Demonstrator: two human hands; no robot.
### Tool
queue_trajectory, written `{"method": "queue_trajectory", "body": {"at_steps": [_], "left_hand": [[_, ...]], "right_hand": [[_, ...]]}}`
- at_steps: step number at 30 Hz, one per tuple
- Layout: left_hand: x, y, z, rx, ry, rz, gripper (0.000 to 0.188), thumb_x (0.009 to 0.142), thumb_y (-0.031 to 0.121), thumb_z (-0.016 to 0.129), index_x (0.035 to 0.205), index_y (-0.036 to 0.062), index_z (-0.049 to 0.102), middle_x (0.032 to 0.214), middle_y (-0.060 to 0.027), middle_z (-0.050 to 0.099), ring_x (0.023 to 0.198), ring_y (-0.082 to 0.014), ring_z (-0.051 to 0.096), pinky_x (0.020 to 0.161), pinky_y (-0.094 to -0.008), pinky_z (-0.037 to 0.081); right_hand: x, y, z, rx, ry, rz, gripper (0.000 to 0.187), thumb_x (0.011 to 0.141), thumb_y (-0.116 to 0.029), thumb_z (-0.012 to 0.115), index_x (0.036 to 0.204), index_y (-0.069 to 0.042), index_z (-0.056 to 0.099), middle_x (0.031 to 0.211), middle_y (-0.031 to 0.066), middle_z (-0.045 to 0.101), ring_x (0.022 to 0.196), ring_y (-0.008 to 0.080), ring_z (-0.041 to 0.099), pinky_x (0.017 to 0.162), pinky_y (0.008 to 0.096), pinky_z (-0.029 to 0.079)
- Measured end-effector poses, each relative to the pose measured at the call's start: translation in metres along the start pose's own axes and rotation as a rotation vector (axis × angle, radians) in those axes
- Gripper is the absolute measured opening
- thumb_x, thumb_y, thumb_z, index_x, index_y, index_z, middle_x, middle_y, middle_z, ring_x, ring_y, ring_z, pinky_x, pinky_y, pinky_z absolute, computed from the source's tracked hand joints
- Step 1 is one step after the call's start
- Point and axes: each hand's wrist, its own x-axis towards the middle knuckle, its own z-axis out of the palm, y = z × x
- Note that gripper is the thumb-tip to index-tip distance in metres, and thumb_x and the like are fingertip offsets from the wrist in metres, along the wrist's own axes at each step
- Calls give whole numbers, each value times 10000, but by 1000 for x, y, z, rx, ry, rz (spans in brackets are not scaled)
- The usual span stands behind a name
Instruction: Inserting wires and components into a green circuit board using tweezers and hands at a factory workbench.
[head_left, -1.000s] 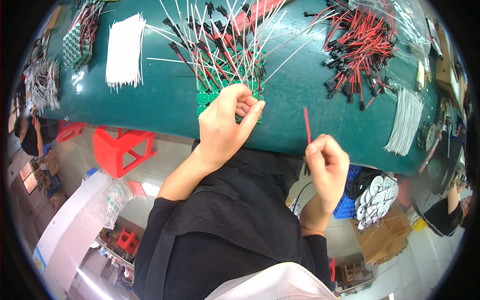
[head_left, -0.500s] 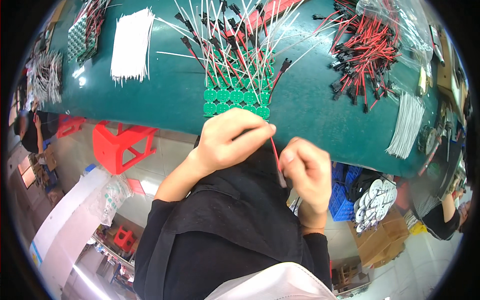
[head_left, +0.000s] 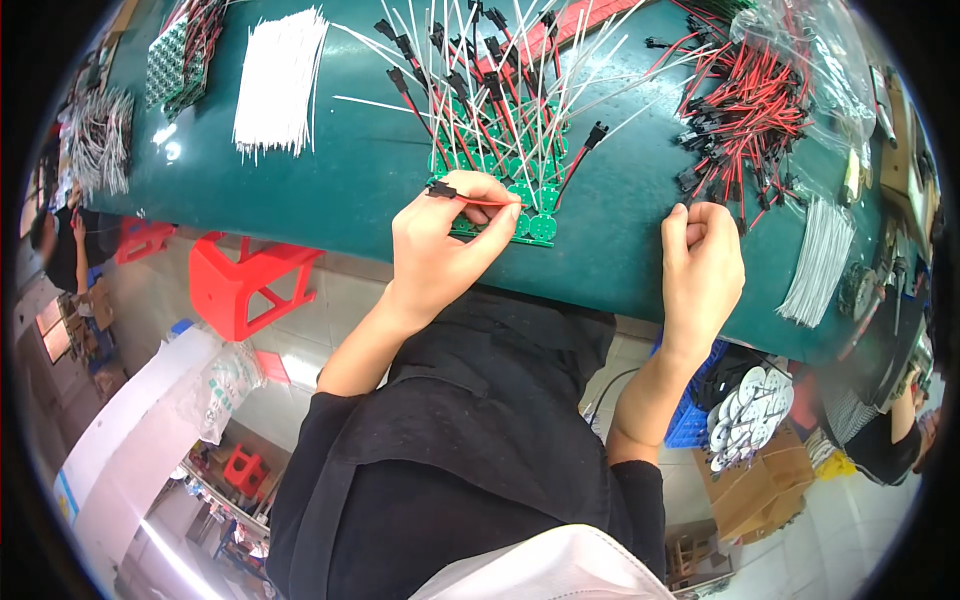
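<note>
Over green tabletop [head_left: 350, 185], pinching connector lead [head_left: 462, 198] by its wire in left hand [head_left: 445, 240], probably for control, with right hand [head_left: 705, 270] curled near heaped leads [head_left: 750, 130], cannot tell whether gripping.

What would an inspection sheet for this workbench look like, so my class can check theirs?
Surface: green tabletop, light glinting off it at left.
Job's things: green circuit boards; red-and-black leads stand over them.
Clutter: white wire bundle; clear plastic bag.
Grip: left hand holds a red lead with a black connector; right hand, fingers bent, is beside the lead pile, contents unclear.
Cables: lead pile, tangled; grey wire bundle, fairly straight.
Surroundings: red stool; blue crate.
</note>
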Motion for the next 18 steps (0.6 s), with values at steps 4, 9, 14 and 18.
{"method": "queue_trajectory", "body": {"at_steps": [4,9,14,18], "left_hand": [[-1,0,0,9,7,12,133,763,-25,737,872,8,668,819,-68,681,677,-127,651,606,-235,531],[-2,-1,2,-19,27,8,131,767,-36,732,870,2,662,812,-75,679,697,-136,667,617,-242,549],[-2,0,1,30,-23,51,137,801,-52,721,902,-18,634,865,-92,682,754,-117,666,677,-232,534],[-4,-2,3,57,6,67,139,793,-47,729,891,-15,635,850,-90,676,755,-122,668,675,-237,535]], "right_hand": [[-2,2,-1,81,-5,-12,152,849,-171,680,836,-60,576,705,42,555,586,215,550,573,365,470],[-7,4,0,180,10,25,132,838,-137,686,832,-52,585,697,38,550,562,180,528,560,332,467],[-13,3,-3,291,28,50,120,832,-95,697,844,-22,603,725,41,574,569,122,520,550,275,471],[-18,1,-8,304,27,55,116,829,-75,698,849,-11,602,733,42,579,573,106,516,546,262,472]]}}
